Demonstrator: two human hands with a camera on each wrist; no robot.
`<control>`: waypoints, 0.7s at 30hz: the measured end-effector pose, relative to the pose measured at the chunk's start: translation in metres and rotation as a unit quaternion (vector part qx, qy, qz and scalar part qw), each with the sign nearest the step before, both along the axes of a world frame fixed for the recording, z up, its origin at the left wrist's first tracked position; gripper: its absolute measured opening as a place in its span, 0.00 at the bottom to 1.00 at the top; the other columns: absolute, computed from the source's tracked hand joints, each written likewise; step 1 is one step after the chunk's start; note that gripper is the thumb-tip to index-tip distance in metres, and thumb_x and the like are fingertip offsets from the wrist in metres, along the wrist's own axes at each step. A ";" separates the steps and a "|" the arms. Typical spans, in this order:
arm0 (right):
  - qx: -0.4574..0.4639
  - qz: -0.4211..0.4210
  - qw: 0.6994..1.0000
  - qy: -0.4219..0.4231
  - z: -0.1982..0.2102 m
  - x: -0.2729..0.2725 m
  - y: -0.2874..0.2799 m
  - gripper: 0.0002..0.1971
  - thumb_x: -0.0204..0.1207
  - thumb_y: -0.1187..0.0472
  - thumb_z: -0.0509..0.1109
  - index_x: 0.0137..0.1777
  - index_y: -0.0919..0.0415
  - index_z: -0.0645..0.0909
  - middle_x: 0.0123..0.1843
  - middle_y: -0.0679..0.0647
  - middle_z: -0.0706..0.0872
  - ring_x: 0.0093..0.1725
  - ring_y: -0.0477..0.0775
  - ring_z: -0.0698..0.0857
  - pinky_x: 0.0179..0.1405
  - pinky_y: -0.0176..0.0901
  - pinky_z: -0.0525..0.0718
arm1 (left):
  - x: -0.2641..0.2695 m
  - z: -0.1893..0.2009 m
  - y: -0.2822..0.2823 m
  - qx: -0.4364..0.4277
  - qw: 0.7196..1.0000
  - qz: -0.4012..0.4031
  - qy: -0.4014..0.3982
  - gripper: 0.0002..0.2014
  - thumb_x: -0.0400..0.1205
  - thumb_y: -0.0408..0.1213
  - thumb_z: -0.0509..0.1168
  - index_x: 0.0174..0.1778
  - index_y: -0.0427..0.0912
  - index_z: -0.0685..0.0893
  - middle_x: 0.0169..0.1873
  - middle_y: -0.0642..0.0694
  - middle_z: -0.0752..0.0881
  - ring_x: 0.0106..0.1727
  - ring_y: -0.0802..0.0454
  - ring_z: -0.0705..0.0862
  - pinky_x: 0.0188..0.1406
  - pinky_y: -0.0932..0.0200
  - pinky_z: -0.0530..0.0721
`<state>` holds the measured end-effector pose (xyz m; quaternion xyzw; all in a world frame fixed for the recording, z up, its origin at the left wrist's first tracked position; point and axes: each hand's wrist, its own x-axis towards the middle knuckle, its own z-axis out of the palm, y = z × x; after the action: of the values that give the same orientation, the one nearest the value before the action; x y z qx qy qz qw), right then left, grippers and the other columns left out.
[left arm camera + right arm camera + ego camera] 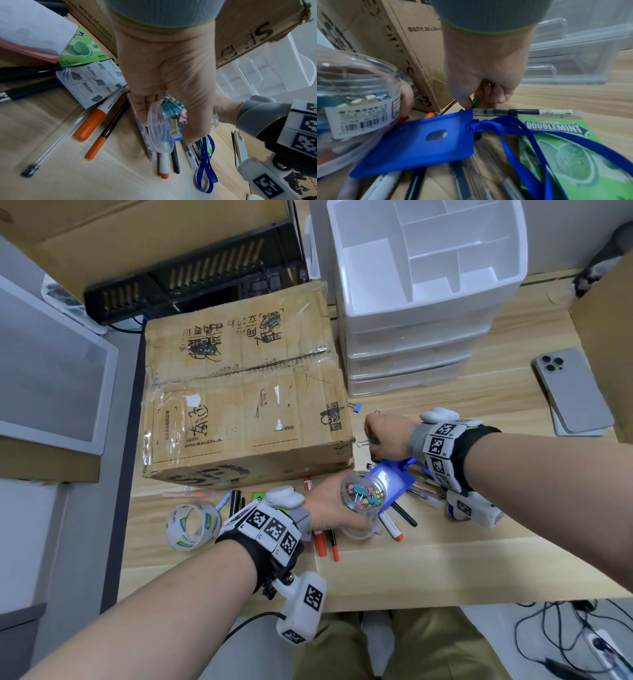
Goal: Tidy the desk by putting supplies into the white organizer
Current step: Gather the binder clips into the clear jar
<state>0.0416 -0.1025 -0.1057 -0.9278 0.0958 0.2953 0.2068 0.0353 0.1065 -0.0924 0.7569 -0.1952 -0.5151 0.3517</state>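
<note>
My left hand (337, 510) holds a clear plastic jar (363, 495) of coloured binder clips, tilted with its open mouth up, just above the scattered pens. The left wrist view shows the jar (171, 116) between thumb and fingers, with its clear lid (159, 132) held against it. My right hand (375, 440) is curled by the cardboard box's front corner and grips binder clips; a wire handle (362, 444) sticks out. In the right wrist view a teal clip (475, 101) shows under its fingers (498, 94). The white organizer (376, 299) stands empty at the back. A blue clip (357, 407) lies loose.
A big cardboard box (246, 392) fills the desk's left half. Pens and orange-capped markers (320, 542), a blue badge holder (419, 142) with lanyard, a Doublemint pack (565, 148), a notes pad (92, 82) and a tape roll (193, 527) lie near the front. A phone (572, 390) lies right.
</note>
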 end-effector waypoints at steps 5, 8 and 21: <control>0.010 -0.030 0.999 -0.005 0.011 -0.006 -0.004 0.16 0.85 0.52 0.61 0.53 0.68 0.76 0.50 0.63 0.82 0.48 0.63 0.82 0.43 0.48 0.77 | -0.001 0.005 -0.001 0.007 1.000 -0.007 -0.009 0.33 0.61 0.35 0.86 0.61 0.49 0.81 0.52 0.54 0.90 0.54 0.59 0.89 0.55 0.62 0.86; 0.092 -0.088 0.992 0.013 0.022 -0.009 -0.010 0.15 0.87 0.57 0.55 0.48 0.66 0.78 0.50 0.65 0.80 0.50 0.63 0.79 0.47 0.46 0.71 | -0.002 0.009 -0.004 0.001 1.000 0.008 0.003 0.33 0.60 0.35 0.84 0.61 0.49 0.81 0.51 0.54 0.91 0.53 0.59 0.90 0.54 0.63 0.87; 0.122 0.054 0.961 0.242 0.107 -0.028 -0.004 0.12 0.79 0.54 0.71 0.38 0.60 0.82 0.27 0.51 0.81 0.25 0.51 0.74 0.26 0.39 0.76 | -0.022 0.036 -0.048 -0.044 0.998 -0.054 0.006 0.16 0.71 0.22 0.77 0.50 0.35 0.80 0.41 0.44 0.82 0.42 0.54 0.78 0.42 0.62 0.79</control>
<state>0.0136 -0.1061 0.0009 -0.8004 0.0563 0.5309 0.2728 0.0133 0.0588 -0.0562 0.7261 -0.2565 -0.5285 0.3572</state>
